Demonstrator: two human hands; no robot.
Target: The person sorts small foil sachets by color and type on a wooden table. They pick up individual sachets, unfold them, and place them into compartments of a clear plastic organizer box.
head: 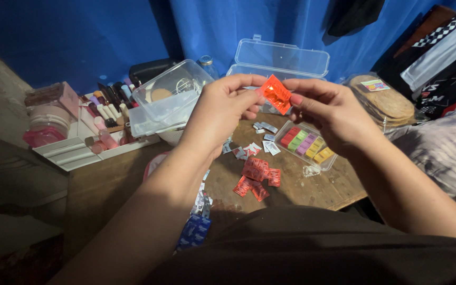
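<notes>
Red foil packet (276, 94), small, square and shiny, sits pinched between left hand (222, 108) and right hand (329, 110); more red packets (257, 178) lie at six o'clock, pill organizer (306, 143) at four.

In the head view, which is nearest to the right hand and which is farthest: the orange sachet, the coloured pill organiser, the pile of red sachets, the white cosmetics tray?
From the right hand:
1. Orange sachet, pinched by both hands.
2. Coloured pill organiser, just below the hand.
3. Pile of red sachets, lower on the table, toward the left hand.
4. White cosmetics tray, far left.
</notes>
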